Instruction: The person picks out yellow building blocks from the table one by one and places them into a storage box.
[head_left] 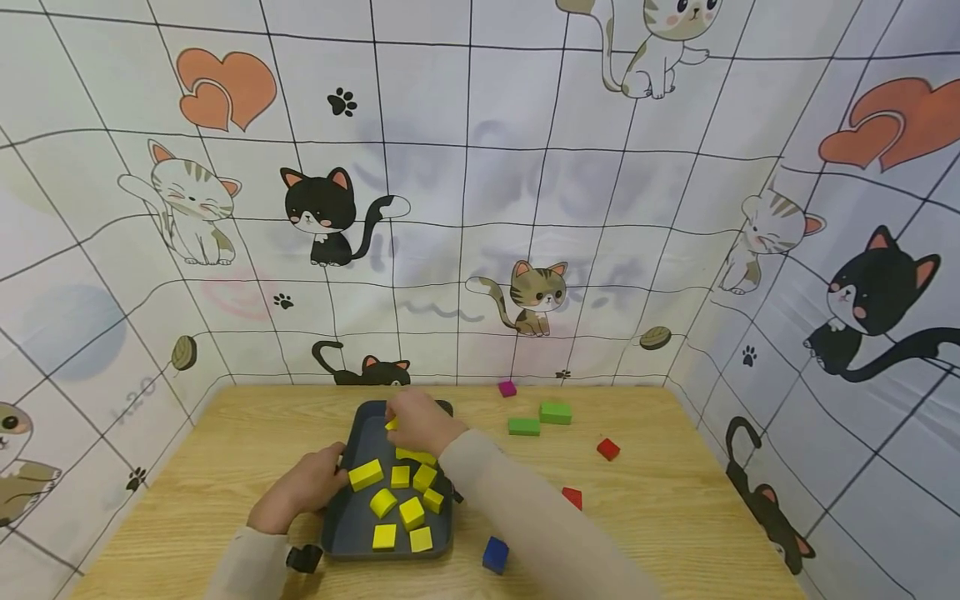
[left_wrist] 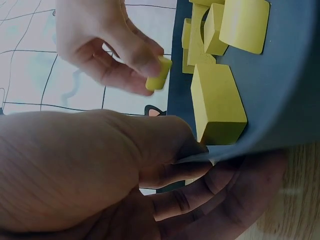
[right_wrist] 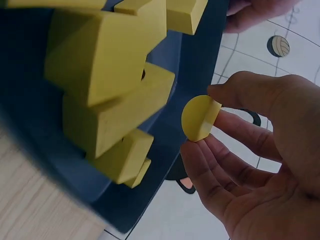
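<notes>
A dark grey tray (head_left: 341,529) stands on the table with several yellow blocks (head_left: 384,537) in it. My left hand (head_left: 303,490) grips the tray's left side, its thumb at the rim and its fingers along the outer wall in the left wrist view. Over the far end of the tray, my right hand (head_left: 422,425) pinches a small half-round yellow block (right_wrist: 196,119) between thumb and fingertips. That block is clear of the others in both wrist views. A larger yellow block (left_wrist: 216,100) lies just inside the rim by the left thumb.
Right of the tray lie two green blocks (head_left: 555,412), two red blocks (head_left: 608,449), a magenta block (head_left: 507,389) and, near the front, a blue block (head_left: 495,555). A cat-printed cloth (head_left: 427,183) closes off the table's back and sides.
</notes>
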